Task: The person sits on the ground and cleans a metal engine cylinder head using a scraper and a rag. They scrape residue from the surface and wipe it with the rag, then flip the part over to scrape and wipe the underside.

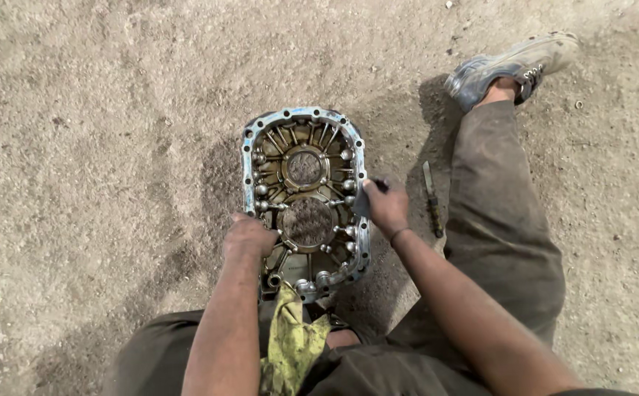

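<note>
Centre frame, on dirt | left hand (248, 238) grips gear housing cover (305, 198) edge | right hand (385, 205) pinches small dark scraper-like piece (363, 196) at rim | risk: grit may foul gasket face.

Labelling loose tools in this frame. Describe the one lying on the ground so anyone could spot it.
Start at the blue-rimmed metal cover on the sandy ground. Go past the right hand on its edge, towards the outstretched trouser leg. The slim tool lies between them: pale blade, dark handle, the only loose tool there.

Left grip (248, 238) and right grip (385, 205) clenched.
</note>
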